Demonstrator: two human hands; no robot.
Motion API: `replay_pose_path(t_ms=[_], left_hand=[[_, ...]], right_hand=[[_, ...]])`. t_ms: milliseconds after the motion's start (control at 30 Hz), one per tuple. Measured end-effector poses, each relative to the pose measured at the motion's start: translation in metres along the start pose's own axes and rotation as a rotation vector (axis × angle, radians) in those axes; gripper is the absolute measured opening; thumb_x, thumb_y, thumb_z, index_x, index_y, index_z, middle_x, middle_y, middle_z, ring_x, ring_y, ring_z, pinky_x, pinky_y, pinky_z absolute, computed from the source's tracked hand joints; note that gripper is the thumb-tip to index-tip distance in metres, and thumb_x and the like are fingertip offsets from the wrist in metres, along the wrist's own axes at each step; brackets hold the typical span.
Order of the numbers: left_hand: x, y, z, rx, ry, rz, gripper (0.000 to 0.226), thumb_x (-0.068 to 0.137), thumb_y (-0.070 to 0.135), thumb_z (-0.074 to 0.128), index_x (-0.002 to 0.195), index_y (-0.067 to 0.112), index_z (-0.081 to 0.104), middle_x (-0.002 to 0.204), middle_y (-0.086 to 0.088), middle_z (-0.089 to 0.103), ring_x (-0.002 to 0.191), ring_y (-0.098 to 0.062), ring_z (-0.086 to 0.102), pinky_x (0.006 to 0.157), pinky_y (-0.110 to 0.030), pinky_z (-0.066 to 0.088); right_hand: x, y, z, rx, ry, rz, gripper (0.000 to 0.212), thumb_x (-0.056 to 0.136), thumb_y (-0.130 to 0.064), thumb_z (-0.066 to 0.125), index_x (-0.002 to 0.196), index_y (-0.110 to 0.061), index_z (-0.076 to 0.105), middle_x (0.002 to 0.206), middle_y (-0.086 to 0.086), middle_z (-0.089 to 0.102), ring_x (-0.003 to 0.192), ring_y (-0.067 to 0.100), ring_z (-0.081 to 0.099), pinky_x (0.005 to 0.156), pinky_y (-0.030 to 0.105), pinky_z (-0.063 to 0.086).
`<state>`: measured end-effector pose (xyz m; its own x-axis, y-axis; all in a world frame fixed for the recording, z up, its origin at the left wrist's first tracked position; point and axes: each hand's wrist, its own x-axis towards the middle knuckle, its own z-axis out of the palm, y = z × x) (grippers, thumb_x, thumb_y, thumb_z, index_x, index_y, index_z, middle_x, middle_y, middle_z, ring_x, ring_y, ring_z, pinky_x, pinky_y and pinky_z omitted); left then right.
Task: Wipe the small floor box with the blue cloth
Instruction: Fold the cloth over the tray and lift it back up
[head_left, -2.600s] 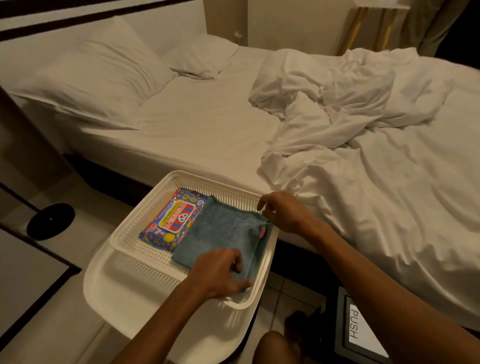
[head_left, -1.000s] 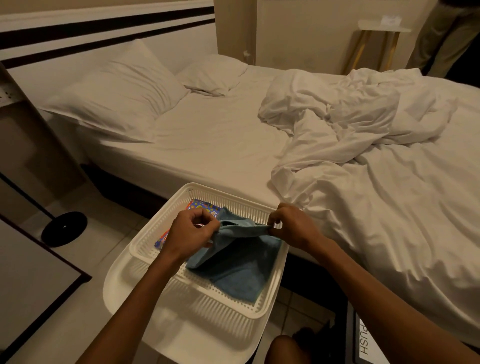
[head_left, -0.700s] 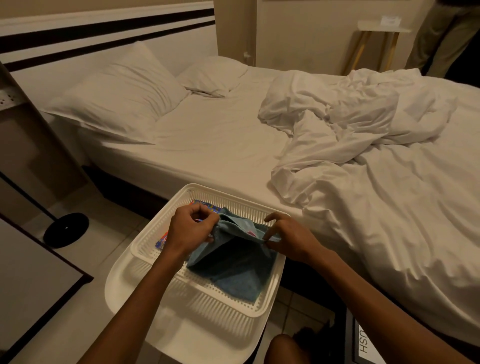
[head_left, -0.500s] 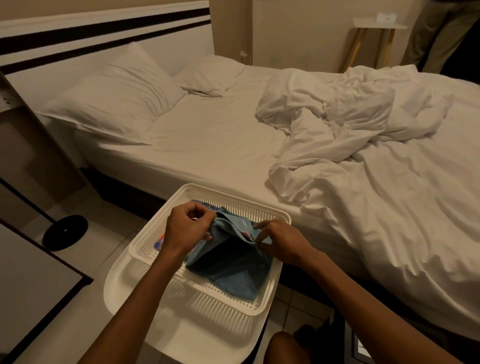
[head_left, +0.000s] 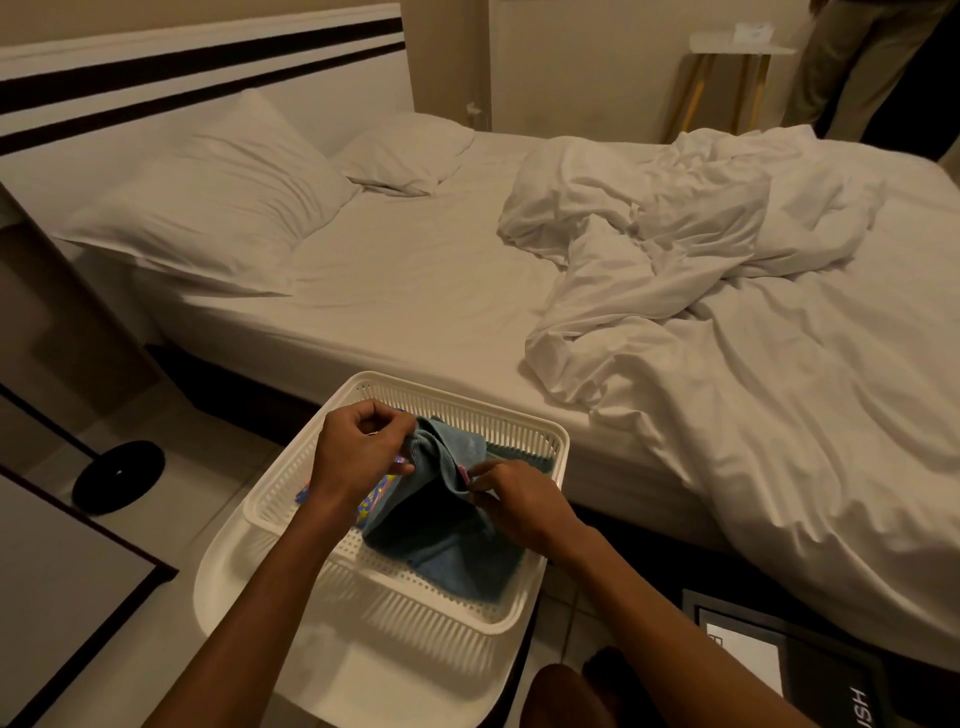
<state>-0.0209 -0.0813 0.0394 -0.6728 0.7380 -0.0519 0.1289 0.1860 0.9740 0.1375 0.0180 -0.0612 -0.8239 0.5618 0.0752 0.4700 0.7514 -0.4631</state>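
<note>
The blue cloth (head_left: 447, 540) lies partly lifted in a white slotted basket (head_left: 524, 597) that sits on a white stand. My left hand (head_left: 363, 452) grips the cloth's upper left edge in a fist. My right hand (head_left: 511, 499) pinches the cloth's fold near a small pink tag. A dark box with a white "PUSH" lid (head_left: 769, 660) stands on the floor at the lower right, apart from both hands.
A colourful packet (head_left: 371, 501) lies in the basket under the cloth. The bed with white pillows and a rumpled duvet (head_left: 701, 291) fills the view behind. A black round base (head_left: 118, 475) stands on the tiled floor at left. A person's legs (head_left: 852, 67) show top right.
Both hands lifted the flat cloth by its upper edge. My right hand then slid left along it toward my left hand, bunching the cloth.
</note>
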Motion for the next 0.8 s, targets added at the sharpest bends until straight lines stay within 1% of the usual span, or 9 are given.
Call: replay_pose_path(t_ms=[133, 233, 333, 400, 433, 533, 600, 700, 800], left_hand=[[0.001, -0.001, -0.003, 0.011, -0.001, 0.017, 0.012, 0.089, 0.001, 0.064, 0.084, -0.01, 0.066, 0.078, -0.02, 0.066, 0.07, -0.028, 0.063, 0.049, -0.024, 0.056], [-0.001, -0.001, -0.003, -0.004, -0.001, 0.01, 0.012, 0.089, 0.002, 0.064, 0.083, -0.009, 0.066, 0.077, -0.019, 0.065, 0.069, -0.026, 0.063, 0.049, -0.024, 0.057], [-0.001, -0.001, -0.003, -0.013, -0.004, 0.007, 0.012, 0.089, 0.003, 0.065, 0.078, -0.001, 0.068, 0.074, -0.016, 0.066, 0.068, -0.023, 0.064, 0.05, -0.025, 0.057], [-0.001, -0.001, -0.004, -0.007, -0.006, 0.003, 0.013, 0.089, 0.003, 0.065, 0.077, 0.002, 0.068, 0.072, -0.014, 0.066, 0.066, -0.022, 0.065, 0.051, -0.026, 0.057], [-0.001, -0.001, -0.005, -0.006, -0.004, 0.001, 0.013, 0.089, 0.003, 0.065, 0.076, 0.002, 0.068, 0.072, -0.013, 0.066, 0.065, -0.022, 0.065, 0.051, -0.026, 0.057], [-0.001, 0.0, -0.005, -0.016, 0.004, -0.004, 0.013, 0.089, 0.002, 0.064, 0.077, 0.0, 0.068, 0.073, -0.015, 0.066, 0.064, -0.022, 0.064, 0.051, -0.025, 0.057], [-0.002, 0.002, -0.005, -0.021, -0.003, -0.008, 0.012, 0.089, 0.001, 0.063, 0.079, -0.004, 0.068, 0.074, -0.018, 0.066, 0.063, -0.021, 0.065, 0.051, -0.025, 0.057], [-0.002, 0.005, -0.009, -0.026, -0.027, -0.006, 0.012, 0.089, -0.001, 0.062, 0.079, -0.006, 0.066, 0.071, -0.015, 0.065, 0.057, -0.015, 0.064, 0.05, -0.023, 0.056], [0.0, 0.005, -0.017, -0.032, -0.027, 0.006, 0.016, 0.089, -0.002, 0.062, 0.074, 0.0, 0.065, 0.068, -0.011, 0.065, 0.055, -0.013, 0.063, 0.048, -0.022, 0.054]], right_hand=[[-0.003, -0.008, 0.007, 0.046, 0.084, 0.037, 0.024, 0.093, -0.031, 0.059, 0.108, -0.023, 0.076, 0.113, 0.001, 0.07, 0.103, 0.023, 0.065, 0.084, 0.042, 0.054], [-0.004, -0.012, 0.013, 0.094, 0.131, 0.14, 0.025, 0.092, -0.037, 0.058, 0.106, -0.024, 0.076, 0.106, 0.001, 0.073, 0.098, 0.023, 0.067, 0.082, 0.043, 0.054], [-0.004, -0.015, 0.013, 0.086, 0.152, 0.121, 0.025, 0.092, -0.035, 0.06, 0.106, -0.023, 0.077, 0.113, 0.002, 0.071, 0.103, 0.022, 0.066, 0.085, 0.041, 0.054], [-0.003, -0.02, 0.015, 0.04, 0.157, 0.097, 0.025, 0.093, -0.032, 0.059, 0.105, -0.02, 0.077, 0.12, 0.005, 0.068, 0.107, 0.024, 0.064, 0.087, 0.042, 0.053], [-0.002, -0.021, 0.017, 0.027, 0.162, 0.107, 0.026, 0.094, -0.032, 0.057, 0.104, -0.018, 0.076, 0.119, 0.006, 0.068, 0.106, 0.025, 0.064, 0.087, 0.042, 0.053], [0.002, -0.027, 0.025, 0.054, 0.22, 0.178, 0.033, 0.098, -0.038, 0.047, 0.094, -0.019, 0.074, 0.098, 0.004, 0.072, 0.089, 0.025, 0.067, 0.078, 0.044, 0.054], [0.005, -0.027, 0.026, 0.049, 0.297, 0.203, 0.039, 0.102, -0.037, 0.042, 0.089, -0.018, 0.074, 0.084, 0.008, 0.072, 0.079, 0.029, 0.066, 0.07, 0.045, 0.052], [0.01, -0.023, 0.018, 0.057, 0.388, 0.214, 0.035, 0.101, -0.03, 0.048, 0.085, -0.015, 0.076, 0.079, 0.013, 0.072, 0.078, 0.035, 0.063, 0.068, 0.044, 0.05], [0.016, -0.014, 0.002, 0.073, 0.378, 0.175, 0.032, 0.098, -0.03, 0.052, 0.084, -0.017, 0.078, 0.077, 0.01, 0.074, 0.076, 0.034, 0.065, 0.071, 0.042, 0.051]])
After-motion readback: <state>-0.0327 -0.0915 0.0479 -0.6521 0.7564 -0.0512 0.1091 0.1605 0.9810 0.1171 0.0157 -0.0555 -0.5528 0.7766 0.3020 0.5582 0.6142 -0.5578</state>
